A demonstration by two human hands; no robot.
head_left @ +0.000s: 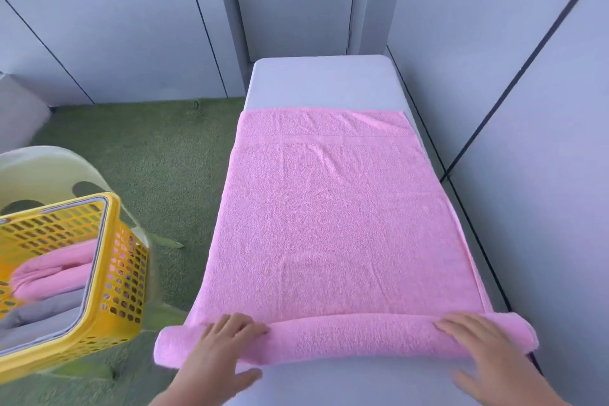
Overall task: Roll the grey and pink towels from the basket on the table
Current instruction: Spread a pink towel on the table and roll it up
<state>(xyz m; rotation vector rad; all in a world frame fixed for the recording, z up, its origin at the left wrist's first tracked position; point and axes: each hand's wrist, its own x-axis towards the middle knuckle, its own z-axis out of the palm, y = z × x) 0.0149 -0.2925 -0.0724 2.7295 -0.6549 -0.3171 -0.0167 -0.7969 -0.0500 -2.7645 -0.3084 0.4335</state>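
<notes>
Surroundings: a yellow perforated basket [108,273] sits at the left, apart from the table [319,82], resting on a pale round-backed seat [43,171] over green carpet [158,158]. Inside the basket lie a folded pink towel [56,270] above a grey towel [43,313]. Pale wall panels [115,16] with dark seams enclose the far and right sides; the table's right edge runs just beside them. Nothing lies on the table ahead of the roll apart from the spread cloth itself.

Task item: a pink towel on the table [333,224] lies flat along the tabletop, covering most of its width, with light creases near the woven band at its far end. Its near end is wound into a thick roll [349,338] that overhangs both table edges.

Left hand [224,346]: open, fingers spread, palm pressed on the roll near its left end. Right hand [478,343]: open, fingers flat on the roll near its right end.
</notes>
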